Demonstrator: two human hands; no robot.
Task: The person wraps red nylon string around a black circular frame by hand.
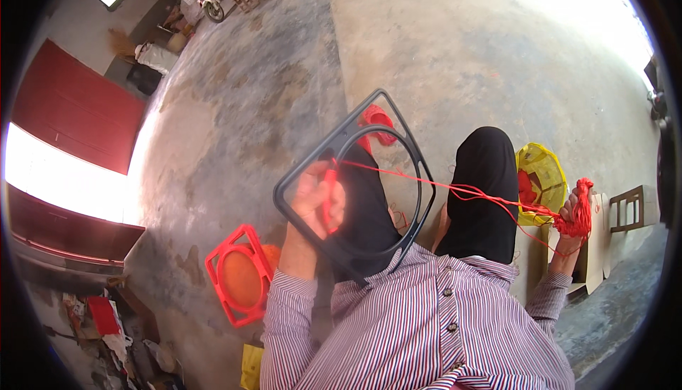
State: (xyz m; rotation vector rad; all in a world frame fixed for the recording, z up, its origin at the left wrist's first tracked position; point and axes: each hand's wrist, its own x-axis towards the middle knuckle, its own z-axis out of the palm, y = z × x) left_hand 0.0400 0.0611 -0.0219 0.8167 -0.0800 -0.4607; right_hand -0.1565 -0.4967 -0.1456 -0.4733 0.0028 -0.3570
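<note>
My left hand (311,192) is closed at the left part of a black square plastic frame (343,129) with a round ring inside it. The frame is tilted above my left thigh. A bright red strip shows at my fingers; whether it is wound cord or a handle I cannot tell. From there a red cord (387,172) stretches across my knees to the right, splitting into several strands. Out at the far right, my right hand (570,209) is closed round a thick bundle of red cord (584,205), with a loose loop hanging below.
Left of me, a red frame (245,234) lies by an orange round thing (243,276). A yellow basket (547,155) with red stuff inside stands beyond my right knee, near a cardboard box (597,248) and a small stool (634,209). Red footwear (379,121) is on my foot.
</note>
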